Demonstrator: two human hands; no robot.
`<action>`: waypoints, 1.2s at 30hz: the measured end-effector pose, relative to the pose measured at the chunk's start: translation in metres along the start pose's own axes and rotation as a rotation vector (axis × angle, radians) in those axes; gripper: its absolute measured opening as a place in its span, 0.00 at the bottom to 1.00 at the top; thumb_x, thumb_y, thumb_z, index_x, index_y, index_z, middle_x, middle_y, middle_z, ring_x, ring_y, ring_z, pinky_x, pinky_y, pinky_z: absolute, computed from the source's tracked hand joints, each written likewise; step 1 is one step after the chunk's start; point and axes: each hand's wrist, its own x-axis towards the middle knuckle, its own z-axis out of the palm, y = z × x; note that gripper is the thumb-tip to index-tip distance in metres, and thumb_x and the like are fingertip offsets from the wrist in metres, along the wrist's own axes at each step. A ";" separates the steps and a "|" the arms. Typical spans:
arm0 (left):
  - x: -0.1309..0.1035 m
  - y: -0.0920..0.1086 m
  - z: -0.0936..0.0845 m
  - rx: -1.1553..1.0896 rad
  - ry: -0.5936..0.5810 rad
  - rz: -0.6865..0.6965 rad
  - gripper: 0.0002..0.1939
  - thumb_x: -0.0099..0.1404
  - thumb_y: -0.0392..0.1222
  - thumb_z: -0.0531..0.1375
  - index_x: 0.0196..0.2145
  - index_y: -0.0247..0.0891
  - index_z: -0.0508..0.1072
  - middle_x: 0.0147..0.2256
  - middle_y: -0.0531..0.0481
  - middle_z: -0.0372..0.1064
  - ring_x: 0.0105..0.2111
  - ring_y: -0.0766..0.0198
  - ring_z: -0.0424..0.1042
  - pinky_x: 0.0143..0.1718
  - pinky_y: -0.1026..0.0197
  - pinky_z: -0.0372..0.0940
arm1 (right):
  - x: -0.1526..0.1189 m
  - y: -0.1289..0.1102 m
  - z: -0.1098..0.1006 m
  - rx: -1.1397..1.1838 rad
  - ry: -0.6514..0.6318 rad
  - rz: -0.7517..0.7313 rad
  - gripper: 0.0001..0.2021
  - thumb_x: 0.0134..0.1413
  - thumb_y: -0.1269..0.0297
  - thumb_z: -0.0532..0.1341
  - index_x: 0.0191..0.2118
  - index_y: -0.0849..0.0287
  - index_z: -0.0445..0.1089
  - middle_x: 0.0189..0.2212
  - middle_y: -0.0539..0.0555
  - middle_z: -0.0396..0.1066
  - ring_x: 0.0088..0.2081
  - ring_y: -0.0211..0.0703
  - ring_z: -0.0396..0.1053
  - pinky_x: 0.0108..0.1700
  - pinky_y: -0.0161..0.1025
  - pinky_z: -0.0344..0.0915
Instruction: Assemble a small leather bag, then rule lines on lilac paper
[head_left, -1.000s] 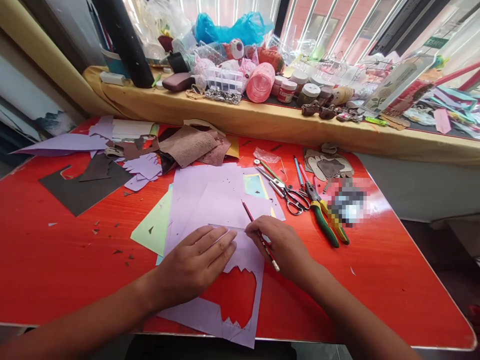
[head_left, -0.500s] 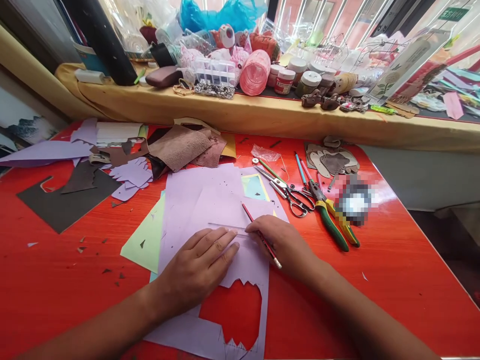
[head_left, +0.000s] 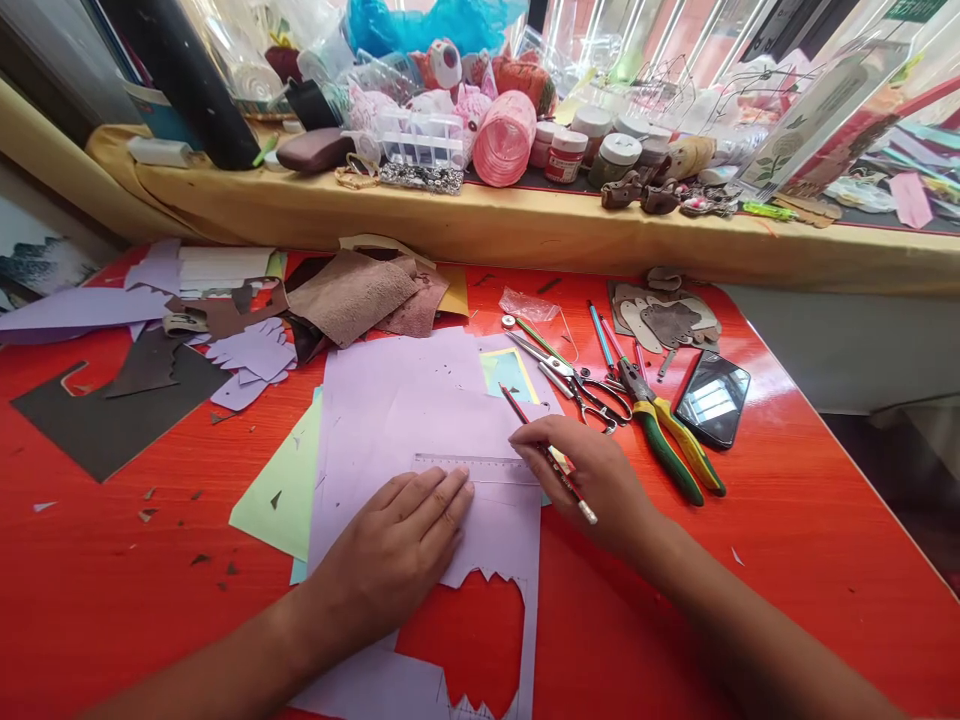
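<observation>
Right grip (head_left: 592, 480) pinches a pencil (head_left: 547, 455); left grip (head_left: 397, 545) flat, holding nothing, pressing ruler (head_left: 480, 468).

Red bench (head_left: 795, 520) fills the view, and the lilac paper sheet (head_left: 420, 420) at its middle is our landmark. Left of it, a pale green sheet (head_left: 281, 495) peeks out, and farther left lies a dark grey cutout (head_left: 97, 420) among small scraps. Beyond it, brown leather pieces (head_left: 360, 295). To its right, scissors (head_left: 577, 385), then green-handled pliers (head_left: 667, 435), then a black phone (head_left: 712, 398) near the edge.
</observation>
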 end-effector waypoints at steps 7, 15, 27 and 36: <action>-0.001 -0.001 0.002 -0.025 -0.007 -0.016 0.18 0.78 0.32 0.55 0.60 0.26 0.75 0.62 0.39 0.75 0.57 0.47 0.75 0.56 0.46 0.71 | 0.001 0.010 0.006 0.253 0.138 0.206 0.05 0.71 0.66 0.62 0.44 0.55 0.77 0.34 0.52 0.81 0.34 0.43 0.78 0.38 0.38 0.72; -0.003 0.001 0.003 -0.027 -0.041 -0.091 0.20 0.79 0.34 0.54 0.63 0.26 0.73 0.63 0.36 0.74 0.57 0.47 0.75 0.56 0.47 0.71 | -0.007 0.026 0.004 0.593 0.342 0.426 0.15 0.70 0.50 0.65 0.39 0.57 0.80 0.25 0.52 0.78 0.26 0.42 0.75 0.31 0.38 0.73; 0.001 0.002 0.002 -0.049 -0.046 -0.147 0.20 0.79 0.35 0.53 0.62 0.26 0.74 0.63 0.37 0.73 0.60 0.48 0.72 0.59 0.46 0.68 | 0.000 0.034 0.004 0.961 0.502 0.605 0.25 0.60 0.42 0.71 0.24 0.57 0.74 0.10 0.45 0.58 0.15 0.33 0.54 0.22 0.35 0.57; 0.001 0.002 0.003 -0.057 -0.043 -0.161 0.21 0.79 0.36 0.52 0.63 0.26 0.73 0.64 0.37 0.72 0.59 0.48 0.72 0.60 0.47 0.65 | 0.001 0.033 0.003 0.928 0.468 0.647 0.25 0.58 0.41 0.72 0.24 0.58 0.76 0.09 0.45 0.57 0.15 0.33 0.55 0.22 0.34 0.56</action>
